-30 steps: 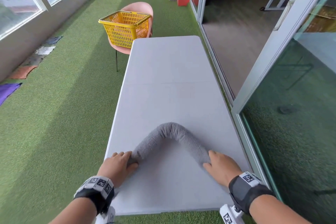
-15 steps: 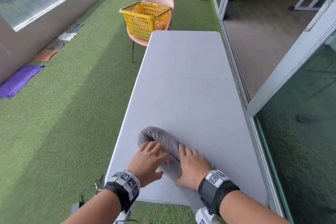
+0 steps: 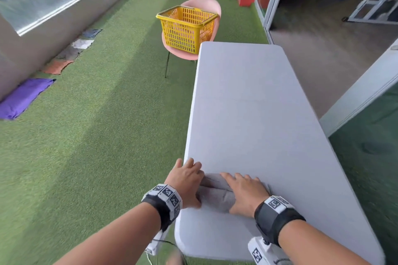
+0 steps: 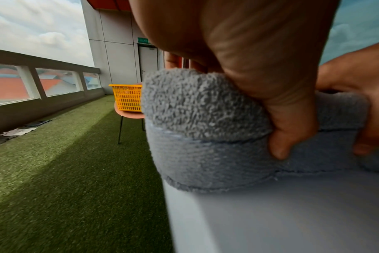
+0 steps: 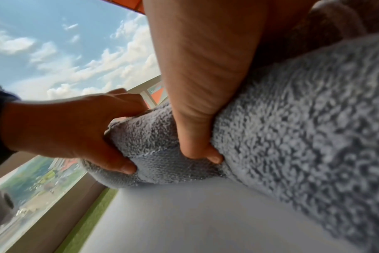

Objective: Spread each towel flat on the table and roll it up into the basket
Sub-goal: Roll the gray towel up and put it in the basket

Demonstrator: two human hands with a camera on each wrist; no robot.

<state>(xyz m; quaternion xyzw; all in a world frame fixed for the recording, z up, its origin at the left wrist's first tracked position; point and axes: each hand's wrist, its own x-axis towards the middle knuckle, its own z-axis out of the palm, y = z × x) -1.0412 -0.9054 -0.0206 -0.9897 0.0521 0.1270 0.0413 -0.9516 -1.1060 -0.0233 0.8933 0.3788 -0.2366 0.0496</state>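
A grey towel (image 3: 217,197), rolled and doubled into a short thick bundle, lies near the front left edge of the white table (image 3: 247,103). My left hand (image 3: 187,179) grips its left end, thumb dug into the cloth in the left wrist view, where the towel (image 4: 195,128) fills the middle. My right hand (image 3: 244,190) grips the right part, thumb pressed under the towel (image 5: 292,119). The left hand (image 5: 65,128) also shows in the right wrist view. A yellow basket (image 3: 187,28) stands on a pink chair (image 3: 204,5) beyond the table's far left corner.
Several towels lie on the green turf along the left wall, among them a purple one (image 3: 23,97) and an orange one (image 3: 57,66). A glass sliding door frame (image 3: 357,97) runs close along the table's right side. The basket (image 4: 128,97) shows ahead in the left wrist view.
The towel roll was a long arch with one hand at each end. Both hands came together, doubled it into a compact bundle, and shifted toward the table's left edge.
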